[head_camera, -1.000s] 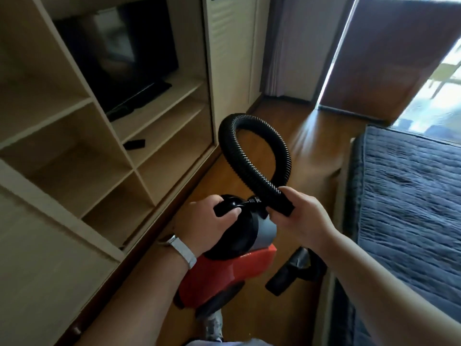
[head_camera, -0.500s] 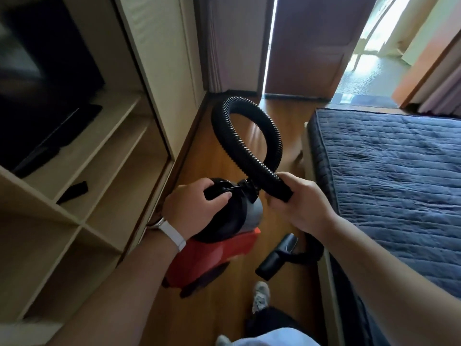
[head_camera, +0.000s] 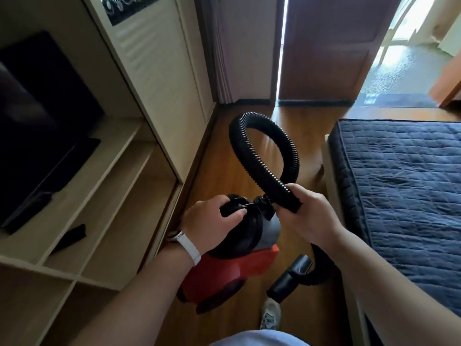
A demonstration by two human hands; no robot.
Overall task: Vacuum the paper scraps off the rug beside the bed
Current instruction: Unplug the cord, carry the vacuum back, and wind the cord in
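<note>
I carry a red and black canister vacuum (head_camera: 229,268) above the wooden floor. My left hand (head_camera: 212,218) grips its black top handle. My right hand (head_camera: 306,216) is closed around the black ribbed hose (head_camera: 262,151), which loops upward and back down. The black nozzle (head_camera: 289,278) hangs low under my right forearm. The bed (head_camera: 404,191) with a dark blue quilted cover lies to the right. No rug or paper scraps show in this view.
A light wooden shelf unit (head_camera: 104,196) with a dark television (head_camera: 37,121) lines the left side. A narrow strip of wooden floor (head_camera: 224,151) runs between it and the bed. A brown door (head_camera: 324,46) stands ahead, with an opening to its right. My shoe (head_camera: 270,313) is below.
The view has swung right and advanced along the floor strip; the shelf unit slid left and more of the bed and door appeared. Both hands keep the same grips.
</note>
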